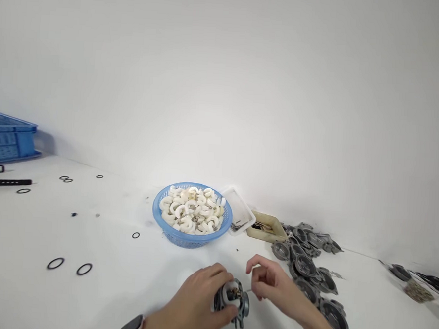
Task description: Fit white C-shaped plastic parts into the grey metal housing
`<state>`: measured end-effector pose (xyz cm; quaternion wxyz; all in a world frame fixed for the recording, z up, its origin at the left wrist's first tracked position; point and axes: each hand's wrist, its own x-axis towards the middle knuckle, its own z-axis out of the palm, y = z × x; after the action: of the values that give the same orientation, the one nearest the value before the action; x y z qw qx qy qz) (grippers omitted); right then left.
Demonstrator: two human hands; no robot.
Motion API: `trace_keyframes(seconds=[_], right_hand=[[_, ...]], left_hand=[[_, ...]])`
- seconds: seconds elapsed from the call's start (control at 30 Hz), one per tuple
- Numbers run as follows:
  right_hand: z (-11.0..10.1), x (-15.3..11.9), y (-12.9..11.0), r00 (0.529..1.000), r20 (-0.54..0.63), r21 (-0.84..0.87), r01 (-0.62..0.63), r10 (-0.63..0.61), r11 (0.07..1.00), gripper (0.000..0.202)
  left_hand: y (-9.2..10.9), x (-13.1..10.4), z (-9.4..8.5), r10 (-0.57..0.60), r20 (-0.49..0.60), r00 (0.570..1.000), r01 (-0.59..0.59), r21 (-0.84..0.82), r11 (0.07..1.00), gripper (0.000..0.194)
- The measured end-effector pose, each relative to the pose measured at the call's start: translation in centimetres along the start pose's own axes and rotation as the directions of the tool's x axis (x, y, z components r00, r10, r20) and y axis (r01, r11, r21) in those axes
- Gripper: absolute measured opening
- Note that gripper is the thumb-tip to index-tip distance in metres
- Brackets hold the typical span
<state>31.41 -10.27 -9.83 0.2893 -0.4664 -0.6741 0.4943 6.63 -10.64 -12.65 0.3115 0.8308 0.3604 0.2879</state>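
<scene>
My left hand point(199, 302) is wrapped round a grey metal carburetor body point(245, 304). In its open side sits a white float point(228, 294) like the ones in the basket, with brass-coloured parts in the middle. Just to the right is my right hand point(271, 285), its fingers curled and the thumb pressed against them. A thin pin point(249, 290) shows between those fingers and the carburetor; its far end is hidden. Beyond my hands stands a round blue basket point(188, 241) full of white C-shaped floats point(187, 209).
Behind are a white tray point(239, 208) with thin pins and a cream tray point(265, 237). Grey metal bowls point(306, 266) pile up to the right, near a bag of small parts point(419, 292). Black rings point(84, 269) and a black strap point(6, 182) lie left, below a blue crate point(8, 141).
</scene>
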Motion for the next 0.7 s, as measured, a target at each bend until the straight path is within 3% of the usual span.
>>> trace_keyframes(seconds=[0.2, 0.43, 0.7], right_hand=[[2.3, 0.5, 0.8, 0.981, -0.158, -0.007, 0.116, -0.116, 0.993, 0.019], [1.3, 0.3, 1.0, 0.998, -0.051, 0.144, 0.047, -0.04, 0.988, 0.031], [2.8, 1.5, 1.5, 0.967, -0.223, 0.121, 0.151, -0.121, 0.981, 0.017]], left_hand=[[0.1, 0.1, 0.0, 0.003, 0.007, 1.0, -0.003, -0.055, 0.998, 0.031], [0.1, 0.2, 0.0, -0.004, 0.018, 1.0, 0.005, -0.052, 0.999, 0.032], [0.4, 0.3, -0.3, -0.007, 0.048, 0.999, 0.009, -0.051, 0.999, 0.029]])
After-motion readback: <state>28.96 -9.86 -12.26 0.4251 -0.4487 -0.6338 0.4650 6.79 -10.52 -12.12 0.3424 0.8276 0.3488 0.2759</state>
